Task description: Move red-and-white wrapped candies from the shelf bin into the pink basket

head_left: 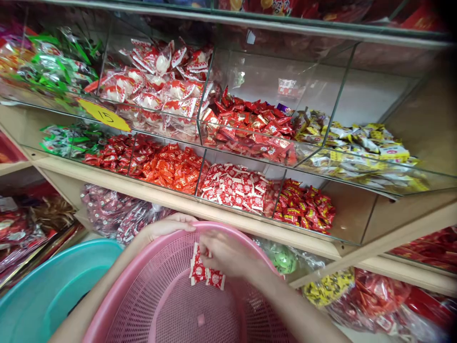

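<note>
My left hand (pixel 174 225) is closed over the far rim of a pink plastic basket (pixel 143 286), its fingers wrapped on the edge. Inside that basket's upper part, my right hand (pixel 226 252) is blurred by motion. From its fingers hang a few red-and-white wrapped candies (pixel 197 267), above the basket's mesh floor. The same kind of wrapped candy (pixel 233 186) fills a glass compartment on the shelf just beyond the rim.
A turquoise tub (pixel 96 257) stands to the left. Glass bins hold orange wrapped candies (pixel 174 166), red-and-yellow ones (pixel 303 207) and yellow-and-white packets (pixel 374 143). A yellow price tag (pixel 104 114) reads 15. Bagged sweets (pixel 378 290) lie under the wooden shelf edge (pixel 171 200).
</note>
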Demonstrator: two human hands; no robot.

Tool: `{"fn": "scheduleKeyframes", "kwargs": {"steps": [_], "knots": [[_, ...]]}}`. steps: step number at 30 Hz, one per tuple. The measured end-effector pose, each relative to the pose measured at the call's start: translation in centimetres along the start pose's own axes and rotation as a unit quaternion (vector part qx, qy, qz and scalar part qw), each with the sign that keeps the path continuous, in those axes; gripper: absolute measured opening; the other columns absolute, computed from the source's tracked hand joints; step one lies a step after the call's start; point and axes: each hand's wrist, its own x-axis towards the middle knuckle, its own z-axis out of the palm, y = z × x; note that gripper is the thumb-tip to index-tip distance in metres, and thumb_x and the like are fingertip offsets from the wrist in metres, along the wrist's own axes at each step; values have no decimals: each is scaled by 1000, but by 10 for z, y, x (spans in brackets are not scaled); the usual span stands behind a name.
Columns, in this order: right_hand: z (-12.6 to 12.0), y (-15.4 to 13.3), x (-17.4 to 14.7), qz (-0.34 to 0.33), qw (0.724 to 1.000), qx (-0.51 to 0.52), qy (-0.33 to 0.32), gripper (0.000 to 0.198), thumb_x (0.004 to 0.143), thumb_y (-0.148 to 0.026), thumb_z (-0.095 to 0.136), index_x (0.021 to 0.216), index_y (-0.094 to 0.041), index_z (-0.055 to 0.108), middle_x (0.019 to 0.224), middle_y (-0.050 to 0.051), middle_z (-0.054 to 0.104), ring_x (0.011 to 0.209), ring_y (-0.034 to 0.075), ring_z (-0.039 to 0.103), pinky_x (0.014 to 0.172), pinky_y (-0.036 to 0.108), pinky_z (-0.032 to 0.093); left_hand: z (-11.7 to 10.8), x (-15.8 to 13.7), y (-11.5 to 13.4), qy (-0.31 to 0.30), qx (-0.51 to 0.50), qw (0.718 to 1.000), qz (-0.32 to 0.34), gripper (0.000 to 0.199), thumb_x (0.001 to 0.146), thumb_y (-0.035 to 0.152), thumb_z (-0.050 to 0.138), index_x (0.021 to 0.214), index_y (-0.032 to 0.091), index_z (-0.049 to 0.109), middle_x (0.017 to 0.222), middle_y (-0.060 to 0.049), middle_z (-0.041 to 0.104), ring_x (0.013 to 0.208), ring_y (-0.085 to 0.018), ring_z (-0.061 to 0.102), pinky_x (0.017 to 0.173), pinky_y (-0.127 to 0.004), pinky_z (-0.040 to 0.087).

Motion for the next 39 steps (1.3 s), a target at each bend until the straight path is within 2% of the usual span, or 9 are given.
{"fn": "scheduleKeyframes", "kwargs": {"steps": [4,12,18,21,24,26,31,34,39], "knots": [[30,4,9,-11,995,-78,-68,5,79,-14,54,83,-18,52,89,5,63,82,18,56,70,28,42,1,-2,2,-28,0,999,-15,33,74,30,67,103,15,68,90,-6,68,72,-18,57,71,-28,43],[34,15,12,6,994,-97,-51,6,82,-14,53,85,-18,54,91,6,65,82,20,60,70,30,46,-7,1,-9,-1,4,1000,-13,34,72,26,68,103,13,67,86,-3,67,70,-15,57,70,-25,44],[51,14,18,-10,992,-111,-59,12,85,-15,51,96,-16,55,100,9,66,94,22,60,80,33,47,0,-7,-1,60,-21,997,-52,40,62,29,75,99,14,67,82,0,66,70,-14,56,69,-23,44],[43,6,18,9,992,-110,-56,15,85,-22,54,98,-15,56,102,10,65,91,23,61,77,34,47,0,-8,1,78,-25,995,-52,41,57,29,78,94,15,69,84,0,66,75,-15,57,72,-24,45],[14,-4,13,22,997,-75,7,14,87,-28,54,95,-17,56,99,8,64,88,21,60,73,31,46,-1,-7,0,73,-1,997,-27,31,62,29,74,90,18,71,90,-2,68,83,-17,58,77,-24,45],[-10,-5,6,28,994,-33,101,11,89,-29,50,93,-19,55,95,5,63,85,18,59,71,28,45,-2,-6,1,64,4,998,-23,30,63,28,74,91,19,71,91,-1,69,83,-17,59,77,-24,45],[-49,24,-8,139,923,-34,358,12,91,-29,47,84,-20,51,83,3,60,79,17,53,71,28,39,0,-7,3,-10,-29,999,-41,35,68,28,72,99,12,68,90,-5,69,79,-18,62,77,-29,46],[-53,46,-8,219,893,-85,384,16,87,-34,50,79,-20,49,78,3,60,77,19,51,71,30,36,0,-8,3,-8,-38,999,-38,30,70,26,72,95,12,67,87,-5,69,79,-19,63,76,-29,46],[-51,52,-2,280,892,-122,333,24,86,-42,50,76,-20,48,76,3,61,76,20,52,68,30,32,0,-8,4,0,-44,998,-40,29,70,24,72,95,11,67,87,-5,69,80,-20,63,75,-29,46]]}}
